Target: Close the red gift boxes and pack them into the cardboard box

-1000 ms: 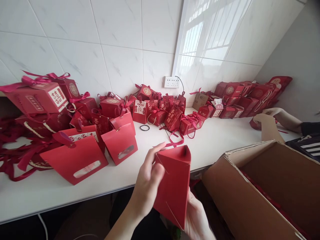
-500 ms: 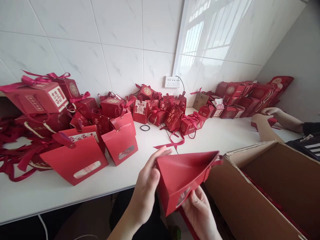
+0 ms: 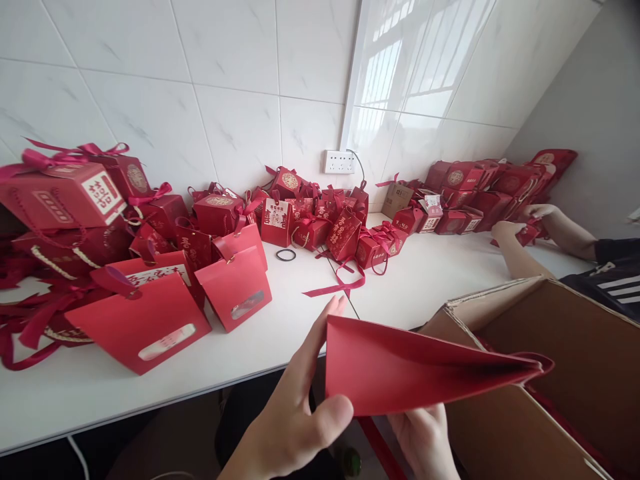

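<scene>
A red paper gift box (image 3: 415,367) is held in front of me, above the space before the table edge. It lies on its side, a triangular side panel toward me and its narrow end pointing right. My left hand (image 3: 295,417) grips its wide left end, thumb on the near edge and fingers on the far side. From below, my right hand (image 3: 425,437) supports it; its fingers are mostly hidden behind the box. A dark red ribbon (image 3: 379,445) hangs down between the hands.
Two red window boxes (image 3: 145,320) stand at the table's left, among several ribboned boxes. More red boxes (image 3: 345,233) line the wall. An open cardboard carton (image 3: 495,293) is at right. Beyond it, a co-worker's hands (image 3: 520,223) hold a small red box. A black ring (image 3: 286,255) lies mid-table.
The held box has turned so its triangular side faces me and its narrow end reaches farther right; its window no longer shows. The co-worker's hands have come together on a red box.
</scene>
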{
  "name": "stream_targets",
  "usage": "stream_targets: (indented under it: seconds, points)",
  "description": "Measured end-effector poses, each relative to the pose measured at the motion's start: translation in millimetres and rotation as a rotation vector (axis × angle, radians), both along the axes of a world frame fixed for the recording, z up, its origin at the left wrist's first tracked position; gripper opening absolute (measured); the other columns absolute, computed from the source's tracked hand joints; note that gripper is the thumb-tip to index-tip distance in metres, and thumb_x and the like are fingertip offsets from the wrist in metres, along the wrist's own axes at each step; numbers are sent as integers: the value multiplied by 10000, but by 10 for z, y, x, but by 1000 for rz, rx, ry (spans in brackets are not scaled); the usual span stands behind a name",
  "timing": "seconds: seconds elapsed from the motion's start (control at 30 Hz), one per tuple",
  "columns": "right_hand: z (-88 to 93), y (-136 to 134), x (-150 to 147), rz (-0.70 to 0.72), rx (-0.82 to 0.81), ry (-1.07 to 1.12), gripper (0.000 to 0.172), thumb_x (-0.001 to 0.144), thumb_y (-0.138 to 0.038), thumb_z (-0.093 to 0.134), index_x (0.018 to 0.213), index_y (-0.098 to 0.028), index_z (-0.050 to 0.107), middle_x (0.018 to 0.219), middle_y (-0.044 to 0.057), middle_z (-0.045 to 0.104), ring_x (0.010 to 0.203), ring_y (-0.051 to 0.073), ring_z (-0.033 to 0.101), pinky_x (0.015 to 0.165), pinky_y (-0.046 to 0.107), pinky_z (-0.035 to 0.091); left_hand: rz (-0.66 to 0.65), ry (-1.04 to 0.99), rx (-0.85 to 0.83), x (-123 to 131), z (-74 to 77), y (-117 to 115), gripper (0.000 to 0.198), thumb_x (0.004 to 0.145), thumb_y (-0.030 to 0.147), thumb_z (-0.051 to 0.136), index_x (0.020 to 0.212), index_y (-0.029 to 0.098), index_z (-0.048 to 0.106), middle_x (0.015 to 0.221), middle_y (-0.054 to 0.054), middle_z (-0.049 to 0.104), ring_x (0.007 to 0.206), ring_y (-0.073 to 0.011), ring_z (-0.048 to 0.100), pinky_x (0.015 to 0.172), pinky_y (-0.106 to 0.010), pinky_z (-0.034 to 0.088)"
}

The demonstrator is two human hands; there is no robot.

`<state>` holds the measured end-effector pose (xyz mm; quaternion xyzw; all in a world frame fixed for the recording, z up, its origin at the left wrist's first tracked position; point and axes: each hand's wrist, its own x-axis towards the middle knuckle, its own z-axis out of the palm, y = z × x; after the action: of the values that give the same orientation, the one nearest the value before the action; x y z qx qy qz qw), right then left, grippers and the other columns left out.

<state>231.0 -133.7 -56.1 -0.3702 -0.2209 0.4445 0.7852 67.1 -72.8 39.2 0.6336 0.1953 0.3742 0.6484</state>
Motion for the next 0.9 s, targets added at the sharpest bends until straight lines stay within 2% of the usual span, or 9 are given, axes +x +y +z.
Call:
stream_targets:
  seconds: [0.1,0.23,0.33,0.43,0.53,0.63,0.73,0.8,0.9]
  points:
    - [11,-40,83,-51,-50,-38,388,639,-219,789,999,-282,658,846,31,724,669,206,655,610,341,560,-33,-7,13,32,-41,-7,978,680,587,638,1449,236,148,1289,-154,510,1309,-374,322,990,-465,398]
    - [121,-74,181,-88,36,-138,405,634,-353,785,1008,-276,651,809,50,718,697,246,652,693,426,550,-59,52,71,115,-44,-3,1041,648,303,732,1454,224,78,1272,-160,517,1252,-349,413,1018,-464,369]
    - [169,-130,234,-126,13,-154,419,635,-353,784,1018,-273,634,853,56,716,771,256,662,703,410,547,-17,56,93,197,-13,19,978,632,246,736,1434,219,177,1354,-152,440,1293,-334,357,1060,-439,319]
    - [202,-222,318,-186,-19,-204,414,602,-326,810,966,-231,638,876,64,712,814,243,667,725,364,545,40,35,-28,317,8,73,860,699,357,701,1411,236,232,1304,-118,502,1267,-293,403,1045,-399,349]
    - [313,-323,417,-222,-80,-290,360,626,-421,774,871,-196,636,763,61,704,774,245,676,691,347,558,55,58,-259,494,16,154,691,801,462,571,1388,229,287,1172,-95,601,1160,-250,520,982,-371,419]
    - [516,-411,495,-199,-196,-322,344,708,-515,672,812,-192,613,593,34,664,555,211,659,515,321,560,-130,126,-438,690,20,205,609,831,558,457,1313,189,412,1067,-117,641,997,-269,617,782,-366,532]
    - [718,-488,577,-216,-273,-294,380,720,-513,662,878,-172,610,617,34,672,476,179,630,416,282,545,-316,103,-483,841,41,187,607,848,615,348,1255,181,465,1021,-120,646,874,-243,652,639,-318,557]
    - [817,-546,644,-200,-276,-220,428,716,-501,670,958,-154,611,692,53,692,501,177,642,393,259,546,-365,72,-471,906,73,149,579,862,607,319,1240,196,471,1006,-106,648,819,-209,657,596,-285,559]
    - [920,-648,743,-96,-255,-22,495,751,-490,631,1117,-161,582,797,73,705,551,176,669,389,219,550,-366,108,-435,978,138,95,497,864,535,413,1216,191,483,873,-76,668,675,-163,657,534,-245,555]
